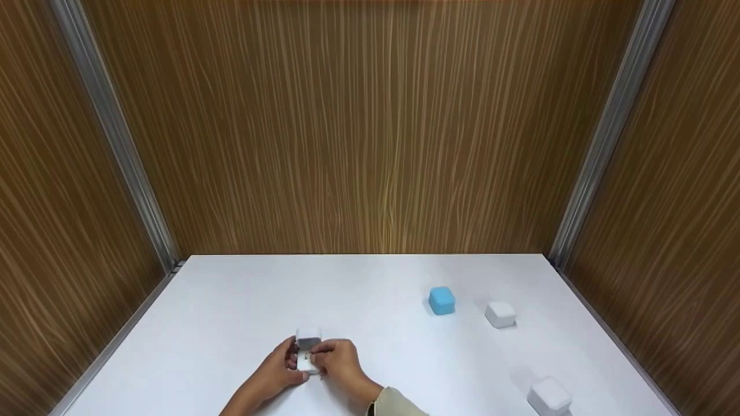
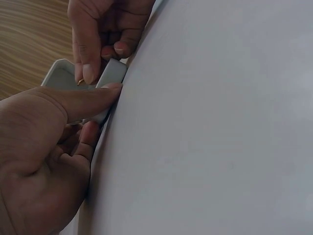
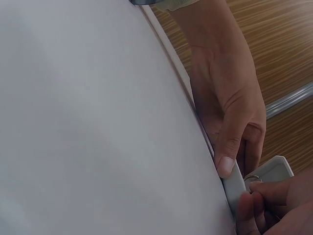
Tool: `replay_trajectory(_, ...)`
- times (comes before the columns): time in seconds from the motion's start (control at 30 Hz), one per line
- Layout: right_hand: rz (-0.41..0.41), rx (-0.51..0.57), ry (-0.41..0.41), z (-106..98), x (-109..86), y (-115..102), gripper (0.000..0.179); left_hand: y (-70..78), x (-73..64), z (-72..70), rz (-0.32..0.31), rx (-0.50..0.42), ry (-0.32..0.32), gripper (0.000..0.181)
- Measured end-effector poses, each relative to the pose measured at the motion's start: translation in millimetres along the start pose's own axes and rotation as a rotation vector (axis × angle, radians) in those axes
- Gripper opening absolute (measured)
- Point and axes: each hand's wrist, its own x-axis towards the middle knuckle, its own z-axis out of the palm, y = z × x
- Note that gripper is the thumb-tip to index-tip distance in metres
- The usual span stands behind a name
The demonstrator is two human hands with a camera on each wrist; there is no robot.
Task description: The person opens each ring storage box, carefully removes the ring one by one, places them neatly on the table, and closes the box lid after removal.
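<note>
A small white ring box (image 1: 309, 335) stands with its lid raised near the front of the table. My left hand (image 1: 276, 370) grips it from the left, thumb along the base's front and the other fingers round the side. From the right, my right hand (image 1: 343, 365) reaches into the box, and its thumb and forefinger pinch a thin gold ring (image 3: 253, 178) at the insert. In the left wrist view the ring (image 2: 80, 82) peeks out below the right fingertips, in front of the raised lid (image 2: 59, 76). How deep the ring sits is hidden.
To the right on the white table (image 1: 243, 300) sit a blue rounded box (image 1: 442, 301), a white one (image 1: 500, 314) behind and another white one (image 1: 550, 396) near the front edge. Wood-grained panels (image 1: 370, 127) enclose the table at the back and sides.
</note>
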Motion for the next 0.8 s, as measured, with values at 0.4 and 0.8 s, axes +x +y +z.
replay_trajectory(0.4,0.052,0.108,-0.007,-2.4,0.5,1.9,0.009,0.6,-0.5,1.6,0.016,-0.013,0.004,0.096)
replay_trajectory(0.8,0.07,0.136,-0.03,-6.6,-2.5,-0.3,0.008,-1.8,-0.2,1.0,0.038,-0.007,0.005,0.098)
